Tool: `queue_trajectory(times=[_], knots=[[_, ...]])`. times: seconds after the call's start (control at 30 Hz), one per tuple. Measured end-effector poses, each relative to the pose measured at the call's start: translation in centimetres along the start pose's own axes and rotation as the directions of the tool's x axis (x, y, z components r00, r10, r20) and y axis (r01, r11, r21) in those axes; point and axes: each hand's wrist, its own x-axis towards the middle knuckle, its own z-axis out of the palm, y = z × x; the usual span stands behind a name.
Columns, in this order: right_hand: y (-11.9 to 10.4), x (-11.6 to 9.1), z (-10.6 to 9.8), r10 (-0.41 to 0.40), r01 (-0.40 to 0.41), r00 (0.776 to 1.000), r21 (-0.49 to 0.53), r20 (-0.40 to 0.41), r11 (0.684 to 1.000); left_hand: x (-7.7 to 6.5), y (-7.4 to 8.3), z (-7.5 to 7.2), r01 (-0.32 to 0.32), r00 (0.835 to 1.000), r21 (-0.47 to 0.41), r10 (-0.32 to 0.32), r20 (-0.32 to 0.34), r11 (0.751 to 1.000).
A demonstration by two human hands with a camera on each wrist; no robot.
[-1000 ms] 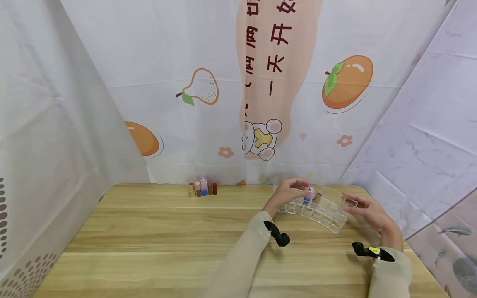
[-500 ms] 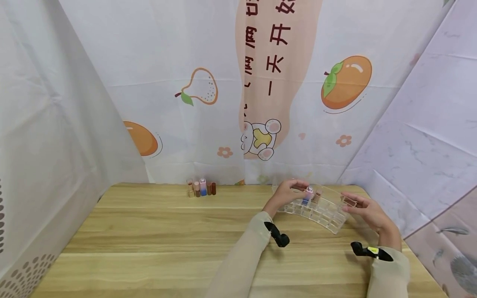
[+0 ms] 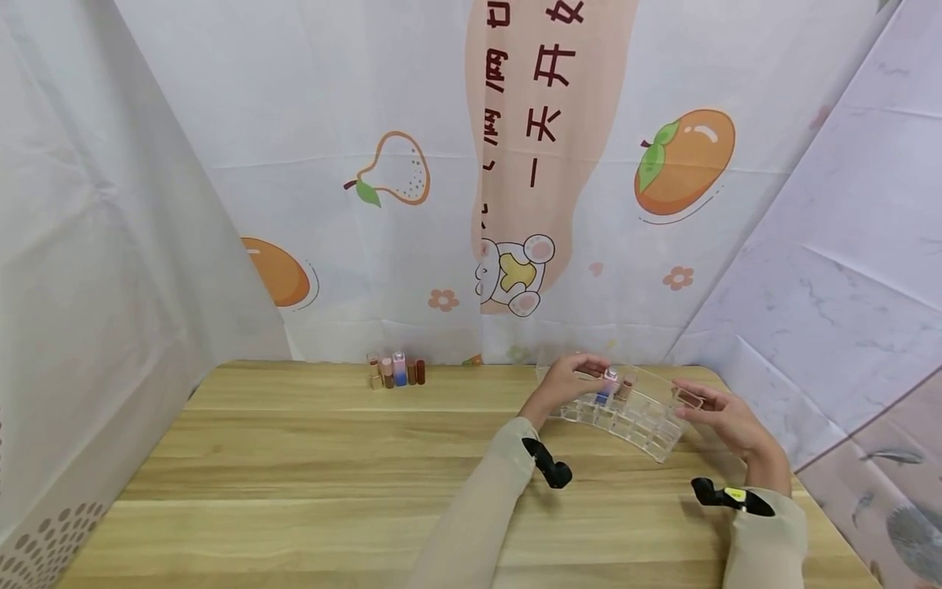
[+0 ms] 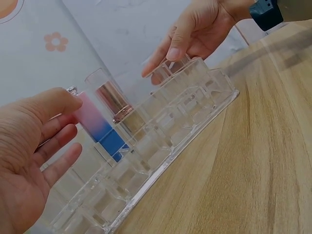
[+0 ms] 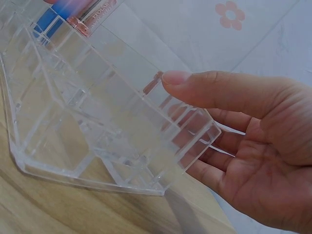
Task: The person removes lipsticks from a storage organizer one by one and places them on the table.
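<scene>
A clear, curved lipstick organizer (image 3: 636, 417) with stepped rows of slots stands at the right back of the table. In its back row are a pink-and-blue lipstick (image 4: 97, 124) and, beside it, a rose-gold lipstick (image 4: 113, 100) with a clear cap. My left hand (image 3: 562, 384) pinches the upper part of the pink-and-blue lipstick, its lower end down in a slot. At the organizer's right end, my right hand (image 5: 253, 141) grips the back corner, thumb on the near side and fingers behind the clear wall.
Several lipsticks (image 3: 400, 370) stand in a row at the table's back edge, left of centre. A printed curtain (image 3: 412, 270) hangs right behind the wooden table (image 3: 309, 483). White cloth (image 3: 96, 245) hangs on the left side.
</scene>
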Motion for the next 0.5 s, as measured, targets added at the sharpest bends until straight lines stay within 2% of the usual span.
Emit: queue_trajectory(times=[0.5], knots=[[-0.08,0.05,-0.02,0.010,-0.010,1.000,-0.004,-0.001,1.000,-0.19,0.16,0.15,-0.012,0.999,0.013,0.012,-0.030,1.000]])
